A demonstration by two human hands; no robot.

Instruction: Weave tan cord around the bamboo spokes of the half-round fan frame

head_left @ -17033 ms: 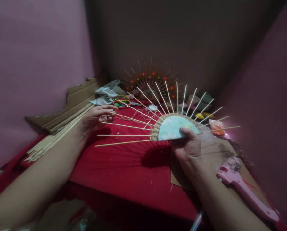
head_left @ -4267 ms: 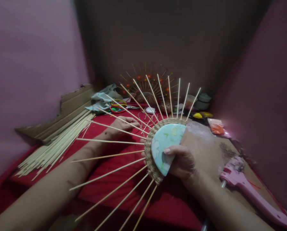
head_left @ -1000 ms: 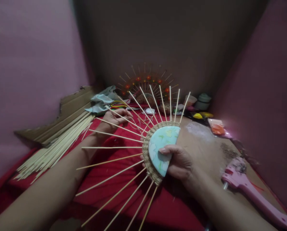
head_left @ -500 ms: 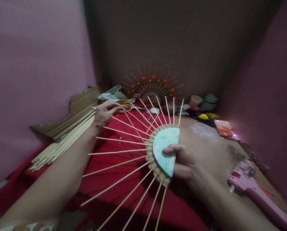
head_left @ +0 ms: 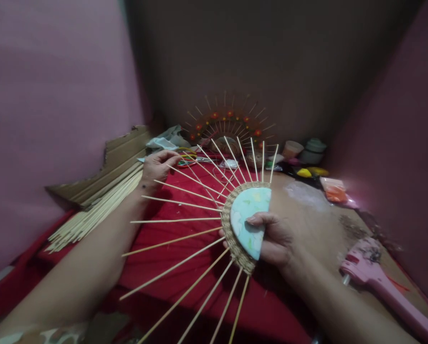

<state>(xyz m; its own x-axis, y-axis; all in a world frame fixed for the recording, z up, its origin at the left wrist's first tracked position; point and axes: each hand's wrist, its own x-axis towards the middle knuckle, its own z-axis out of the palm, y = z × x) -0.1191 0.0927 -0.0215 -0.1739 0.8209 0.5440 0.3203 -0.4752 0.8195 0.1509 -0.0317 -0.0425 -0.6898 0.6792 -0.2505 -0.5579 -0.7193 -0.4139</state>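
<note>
My right hand (head_left: 274,236) is closed on a half-round panel (head_left: 248,215) with a pale blue, patterned face; the thumb lies on the front and the fingers go behind. Around the panel's curved side runs a braided straw rim (head_left: 230,239), with several thin wooden sticks (head_left: 174,220) fanning out from it. Farther left, my left hand (head_left: 160,167) is pinched on a thin strand (head_left: 201,183). This strand slants down behind or among the sticks toward the rim; its exact path is hard to see.
At left, a bundle of pale sticks (head_left: 95,210) lies against torn cardboard (head_left: 124,153). A pink glue gun (head_left: 375,272) rests at right on the brown board. Scissors (head_left: 203,159) lie behind the sticks. A flower-decorated sunburst piece (head_left: 231,119) stands against the back wall.
The panel with its sticks has shifted slightly right and up in my right hand. My left hand has stayed almost in place, still pinching the strand.
</note>
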